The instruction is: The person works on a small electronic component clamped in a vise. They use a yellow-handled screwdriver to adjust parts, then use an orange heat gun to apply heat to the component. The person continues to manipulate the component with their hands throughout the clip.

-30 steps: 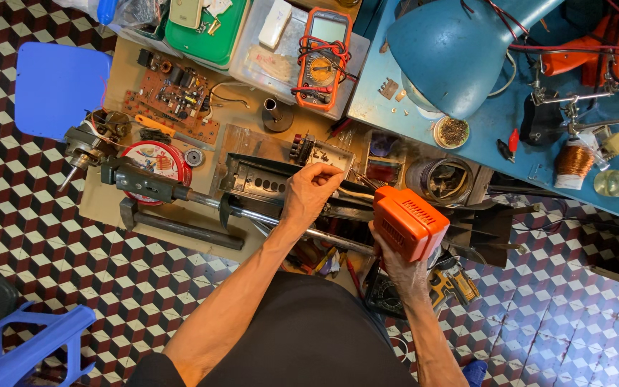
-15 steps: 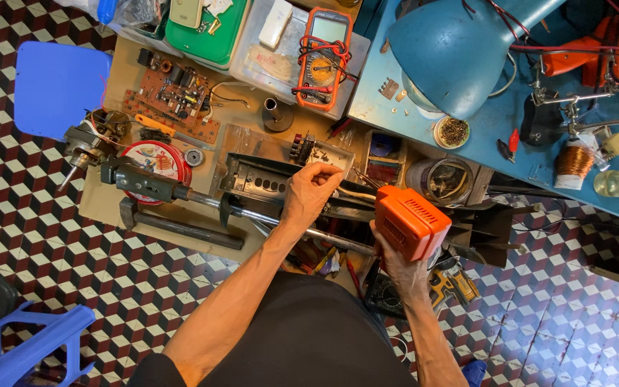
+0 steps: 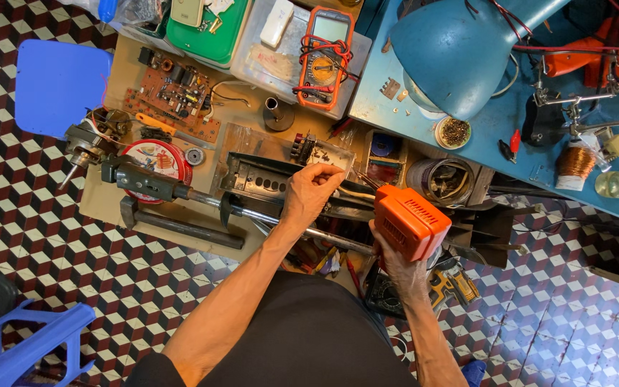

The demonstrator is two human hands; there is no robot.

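We hold the boxy orange plastic power tool (image 3: 410,221) in our right hand (image 3: 404,271), fingers wrapped from below so the ribbed housing faces up; its working tip points toward ten o'clock and is hidden behind the left wrist, so we cannot tell what bit it carries. Our left hand (image 3: 308,195) is closed narrowly, thumb and fingertips pinched at the upper edge of the dark perforated metal chassis (image 3: 263,180), which lies at the middle of the tan workboard (image 3: 245,115), just at nine o'clock of the tool. Whether something small sits inside that pinch we cannot tell.

To do this step well, we judge that the left hand should pin the chassis flat against the board, fingers kept off the tool's line. We bring the tool square to the surface, not tilted, and press lightly before squeezing.

A long grey steel shaft (image 3: 202,197) crosses under the left forearm, touching the chassis's lower edge; we watch that it does not roll. The orange-cased multimeter (image 3: 325,57) sits at twelve o'clock, the blue lamp shade (image 3: 460,61) at one o'clock.
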